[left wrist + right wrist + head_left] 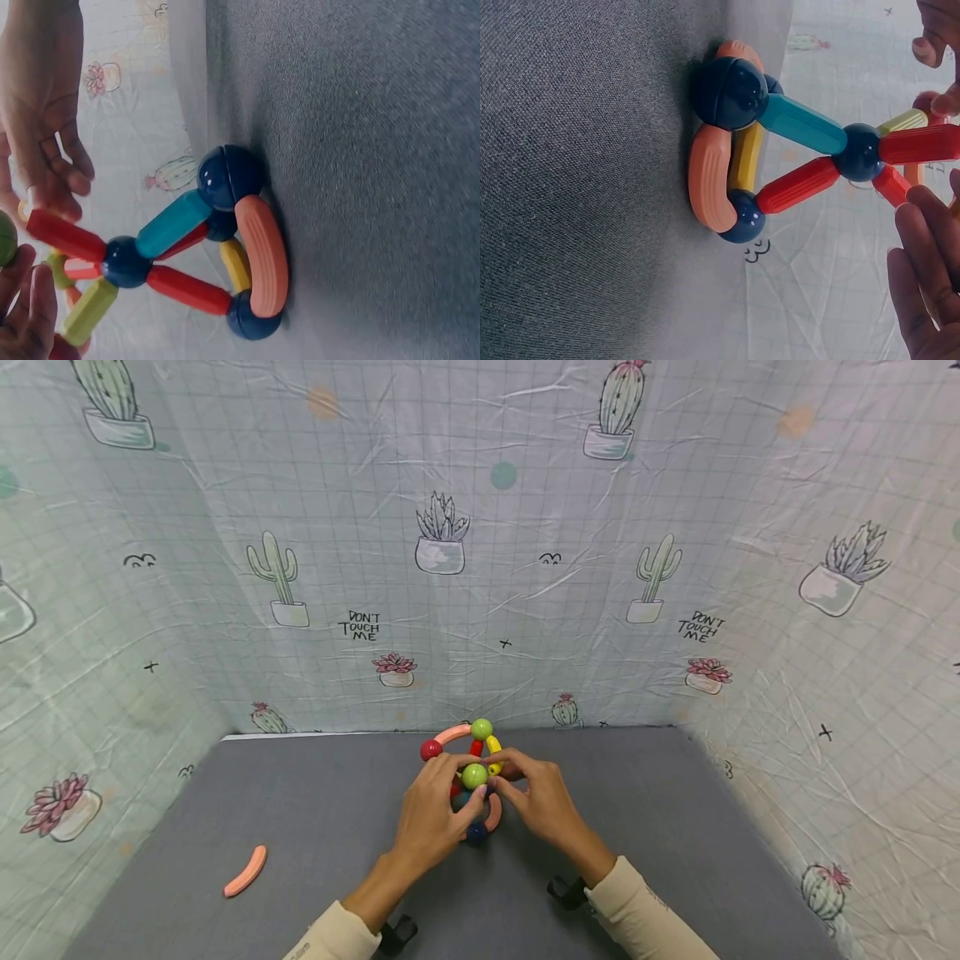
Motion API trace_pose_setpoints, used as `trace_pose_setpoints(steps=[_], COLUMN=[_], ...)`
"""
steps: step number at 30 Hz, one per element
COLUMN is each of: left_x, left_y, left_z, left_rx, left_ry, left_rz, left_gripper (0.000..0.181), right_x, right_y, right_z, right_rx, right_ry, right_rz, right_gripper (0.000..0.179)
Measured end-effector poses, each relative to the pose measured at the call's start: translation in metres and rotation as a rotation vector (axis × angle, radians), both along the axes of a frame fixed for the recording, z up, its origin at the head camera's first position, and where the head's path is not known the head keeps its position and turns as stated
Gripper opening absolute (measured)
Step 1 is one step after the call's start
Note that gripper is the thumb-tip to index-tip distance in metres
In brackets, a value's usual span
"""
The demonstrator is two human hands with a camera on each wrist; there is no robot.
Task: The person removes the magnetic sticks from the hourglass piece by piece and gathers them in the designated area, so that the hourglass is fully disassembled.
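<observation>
A magnetic stick-and-ball structure stands on the grey table, with a navy ball [126,262] at its middle joint. Teal [802,124] and red sticks [799,185] slope down from that joint to a base of navy balls and curved salmon sticks [262,255]. My left hand [431,814] pinches a green ball [474,776] between thumb and index finger, over the structure. Opposite it, my right hand [551,802] pinches a yellow stick [495,768] near that ball. Behind the fingers, a second green ball [482,728] joins a curved salmon stick [453,734] leading to a red ball [431,750].
A loose curved salmon stick [245,872] lies at the left of the table [315,810]. Cloth printed with cacti [442,547] hangs behind the table and along both sides. Black straps [567,892] sit below the wrists.
</observation>
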State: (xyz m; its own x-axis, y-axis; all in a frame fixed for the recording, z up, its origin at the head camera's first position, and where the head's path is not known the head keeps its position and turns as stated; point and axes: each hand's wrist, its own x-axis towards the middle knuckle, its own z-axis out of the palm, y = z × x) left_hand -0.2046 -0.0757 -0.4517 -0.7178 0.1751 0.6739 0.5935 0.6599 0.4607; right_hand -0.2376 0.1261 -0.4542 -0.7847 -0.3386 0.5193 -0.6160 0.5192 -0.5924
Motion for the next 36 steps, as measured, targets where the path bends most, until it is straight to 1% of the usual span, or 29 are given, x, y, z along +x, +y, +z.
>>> trace_pose_setpoints(steps=[4, 8, 13, 17, 21, 26, 31, 36], left_x=[0.003, 0.005, 0.004, 0.000, -0.007, -0.021, -0.037, -0.054], left_y=[-0.010, -0.026, -0.051, -0.074, -0.098, -0.125, -0.147, -0.162], left_z=[0.004, 0.011, 0.018, 0.021, 0.022, 0.021, 0.016, 0.009], left_rx=[0.012, 0.007, 0.011, -0.001, -0.015, -0.025, -0.033, -0.034], left_ry=[0.028, 0.060, 0.089, 0.105, 0.128, 0.134, 0.092, 0.015], left_rz=[0.006, 0.030, 0.098, 0.151, 0.204, 0.278, 0.336, 0.367], left_gripper=[0.039, 0.040, 0.043, 0.044, 0.042, 0.040, 0.039, 0.038], right_x=[0.001, 0.001, 0.001, 0.002, 0.001, 0.001, 0.000, 0.000], right_y=[0.000, 0.000, 0.000, 0.000, 0.000, 0.000, -0.001, -0.002], right_z=[0.001, 0.001, 0.003, 0.003, 0.002, 0.001, 0.000, 0.000], right_rx=[0.004, -0.003, -0.012, -0.011, -0.011, -0.014, -0.017, -0.006], right_ry=[-0.011, -0.035, -0.052, -0.060, -0.069, -0.066, -0.062, -0.063], right_rz=[-0.007, -0.010, -0.015, -0.025, -0.027, -0.022, -0.010, -0.015], right_gripper=[0.026, 0.026, 0.027, 0.027, 0.026, 0.025, 0.025, 0.025])
